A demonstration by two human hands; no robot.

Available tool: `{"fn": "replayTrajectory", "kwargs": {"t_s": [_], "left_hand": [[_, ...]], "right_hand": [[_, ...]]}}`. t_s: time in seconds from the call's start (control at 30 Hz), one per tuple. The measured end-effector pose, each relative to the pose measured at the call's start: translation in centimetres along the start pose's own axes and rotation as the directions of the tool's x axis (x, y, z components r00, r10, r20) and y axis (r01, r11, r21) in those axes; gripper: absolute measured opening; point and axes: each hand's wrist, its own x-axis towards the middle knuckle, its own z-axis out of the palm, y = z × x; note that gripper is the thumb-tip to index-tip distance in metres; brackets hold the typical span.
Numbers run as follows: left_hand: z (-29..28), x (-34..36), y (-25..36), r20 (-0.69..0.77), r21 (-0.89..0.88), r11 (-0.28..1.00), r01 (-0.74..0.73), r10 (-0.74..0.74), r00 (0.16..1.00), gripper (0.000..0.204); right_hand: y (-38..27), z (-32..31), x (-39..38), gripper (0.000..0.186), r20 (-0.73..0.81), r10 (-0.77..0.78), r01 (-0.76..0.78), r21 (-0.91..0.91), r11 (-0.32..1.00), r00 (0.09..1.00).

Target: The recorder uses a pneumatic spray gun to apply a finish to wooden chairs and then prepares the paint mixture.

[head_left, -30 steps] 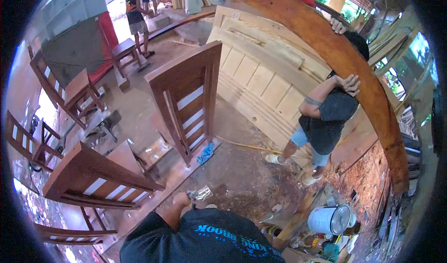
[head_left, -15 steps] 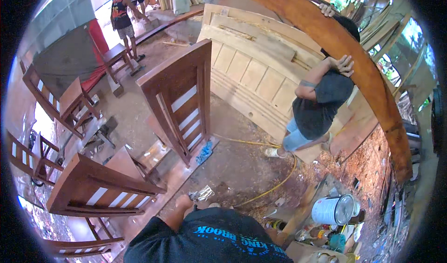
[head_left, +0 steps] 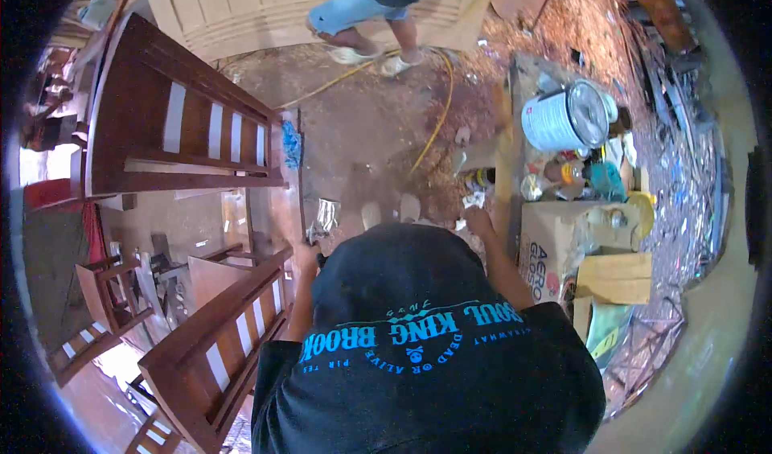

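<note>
My left hand (head_left: 307, 254) is closed around a small dark tool whose kind I cannot make out, beside the edge of a reddish-brown wooden plank (head_left: 286, 205). A brown wooden chair (head_left: 217, 349) with pale slats in its back lies close to that hand, and a second slatted chair (head_left: 181, 120) is farther off at the upper left. Beyond the left hand, a shiny silver packet (head_left: 328, 214) rests on the floor. On the other side, my right hand (head_left: 481, 222) has its fingers curled, with something small and white at their tips.
A metal paint can (head_left: 555, 122) stands at the right among bottles and a teal cloth (head_left: 607, 182), near a cardboard box (head_left: 555, 237). A yellow hose (head_left: 438, 124) crosses the floor. Another person (head_left: 378, 12) walks past pale wooden panels (head_left: 233, 12). A blue rag (head_left: 291, 142) lies by the chair.
The view has tilted down. My right hand has come into sight. The other person, who was holding a curved timber, shows now only from the torso down, with the timber's end at upper right.
</note>
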Motion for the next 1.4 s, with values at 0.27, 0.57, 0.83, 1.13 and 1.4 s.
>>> {"fn": "replayTrajectory", "kwargs": {"t_s": [0.27, 0.57, 0.83, 1.13, 1.4], "left_hand": [[-2.7, -3.4, -2.1, -0.025, 0.429, 0.897, 0.104, -0.103, 0.994, 0.049], [-7.2, -7.7, 3.7, -0.001, 0.130, 0.981, 0.143, -0.144, 0.990, 0.037], [-2.5, -4.6, -0.8, 0.134, 0.121, 0.978, 0.172, -0.188, 0.973, 0.036], [-1.2, -5.0, -3.6, 0.130, 0.073, 0.950, 0.304, -0.312, 0.941, 0.033], [-0.4, -5.6, -4.8, 0.166, 0.138, 0.940, 0.311, -0.331, 0.929, 0.034]], "right_hand": [[-1.3, 3.8, -4.0, 0.016, -0.021, -0.049, 0.049, 0.014, 0.999, 0.999], [1.9, 6.5, -1.0, 0.018, 0.294, -0.143, 0.229, -0.281, 0.932, 0.945], [1.7, 0.5, 2.9, 0.013, -0.047, -0.321, 0.316, -0.092, 0.944, 0.946], [2.9, 2.8, 3.3, 0.013, -0.055, -0.459, 0.445, -0.168, 0.880, 0.887], [3.5, 2.9, 4.7, 0.016, -0.143, -0.541, 0.515, -0.179, 0.838, 0.829]]}}
